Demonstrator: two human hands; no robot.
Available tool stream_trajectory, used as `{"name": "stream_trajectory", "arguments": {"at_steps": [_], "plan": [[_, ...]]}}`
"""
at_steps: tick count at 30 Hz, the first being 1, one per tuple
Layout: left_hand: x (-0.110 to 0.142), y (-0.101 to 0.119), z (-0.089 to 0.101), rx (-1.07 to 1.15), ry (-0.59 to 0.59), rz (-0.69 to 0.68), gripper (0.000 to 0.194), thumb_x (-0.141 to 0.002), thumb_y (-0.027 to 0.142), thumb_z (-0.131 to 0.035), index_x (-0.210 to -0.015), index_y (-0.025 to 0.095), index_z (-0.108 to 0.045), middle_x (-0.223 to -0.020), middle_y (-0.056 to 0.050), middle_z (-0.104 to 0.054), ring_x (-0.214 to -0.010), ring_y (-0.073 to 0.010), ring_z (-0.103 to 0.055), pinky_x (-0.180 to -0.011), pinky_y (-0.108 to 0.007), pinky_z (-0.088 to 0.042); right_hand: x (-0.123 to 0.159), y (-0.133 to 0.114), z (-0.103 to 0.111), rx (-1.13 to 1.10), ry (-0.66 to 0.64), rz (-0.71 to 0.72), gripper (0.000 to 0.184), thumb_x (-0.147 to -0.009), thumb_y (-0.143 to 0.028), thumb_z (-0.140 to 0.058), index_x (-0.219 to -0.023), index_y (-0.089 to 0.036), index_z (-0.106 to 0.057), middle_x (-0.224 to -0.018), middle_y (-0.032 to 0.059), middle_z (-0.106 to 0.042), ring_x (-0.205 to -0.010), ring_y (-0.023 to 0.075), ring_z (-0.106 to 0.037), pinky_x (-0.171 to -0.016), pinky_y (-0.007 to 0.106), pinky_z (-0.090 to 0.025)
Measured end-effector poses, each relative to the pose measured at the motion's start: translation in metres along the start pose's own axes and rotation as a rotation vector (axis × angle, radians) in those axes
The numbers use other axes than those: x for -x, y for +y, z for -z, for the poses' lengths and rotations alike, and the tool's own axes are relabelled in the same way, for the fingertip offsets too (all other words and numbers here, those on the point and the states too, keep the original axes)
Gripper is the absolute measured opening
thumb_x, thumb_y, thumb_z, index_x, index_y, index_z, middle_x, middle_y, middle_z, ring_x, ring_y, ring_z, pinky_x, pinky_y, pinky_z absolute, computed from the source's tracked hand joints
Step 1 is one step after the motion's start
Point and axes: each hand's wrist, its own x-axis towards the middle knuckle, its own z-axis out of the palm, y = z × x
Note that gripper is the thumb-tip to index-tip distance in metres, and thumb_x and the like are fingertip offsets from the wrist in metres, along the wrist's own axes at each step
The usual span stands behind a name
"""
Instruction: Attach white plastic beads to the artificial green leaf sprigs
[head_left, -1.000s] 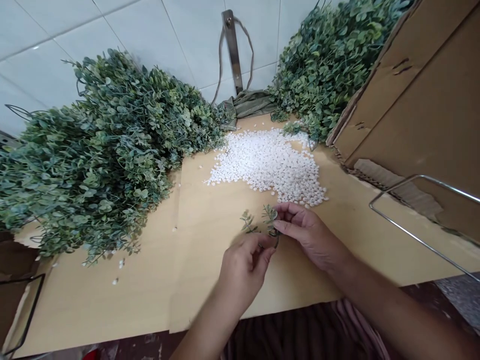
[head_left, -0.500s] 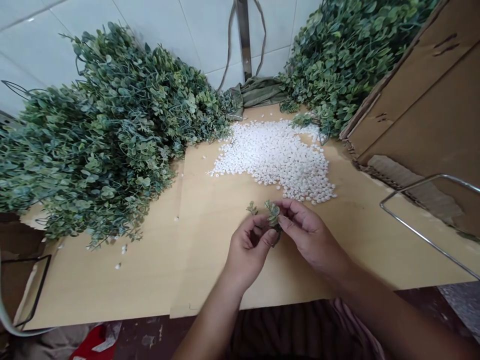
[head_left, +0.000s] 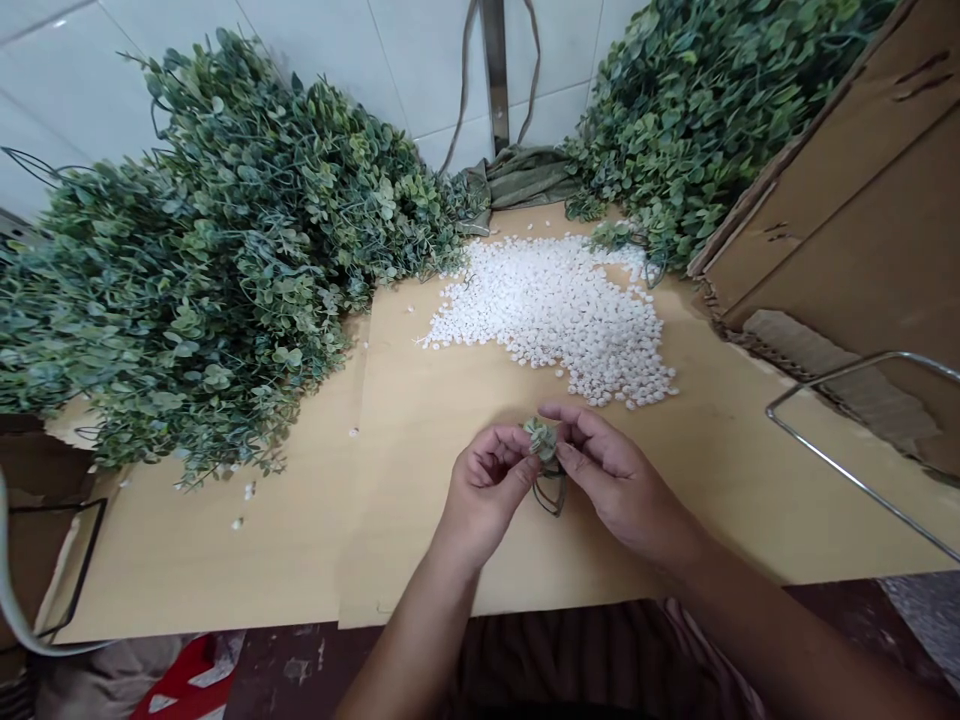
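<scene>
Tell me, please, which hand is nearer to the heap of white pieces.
Right. The right hand is on the near side of the heap of white pieces, just short of its edge; the left hand is also there, but farther away.

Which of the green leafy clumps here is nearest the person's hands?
The small green leafy sprig, between the fingertips of the left hand and right hand; the large green leafy left heap and right heap lie apart from both hands.

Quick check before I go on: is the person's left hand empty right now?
No, the left hand pinches the small green sprig between thumb and fingers, with the right hand at its other side.
</scene>
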Motion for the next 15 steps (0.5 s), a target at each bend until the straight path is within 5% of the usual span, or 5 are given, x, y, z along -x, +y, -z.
{"name": "stream_trajectory", "arguments": {"at_steps": [15], "plan": [[-0.0001,-0.0008,-0.0022,-0.139,0.038,-0.047,0.024,-0.065,0.033,-0.075,-0.064,0.015,-0.058,-0.064,0.001,-0.055,-0.061,-0.0096,-0.048,-0.061,-0.022,-0.04,0.0046,-0.0009,-0.0007,-0.261,-0.008,-0.099,0.037,-0.071,-0.041,-0.069,-0.1,-0.02,-0.059,-0.082,0.0023,-0.061,-0.081,0.0171,-0.059,-0.074,0.029,-0.05]]}}
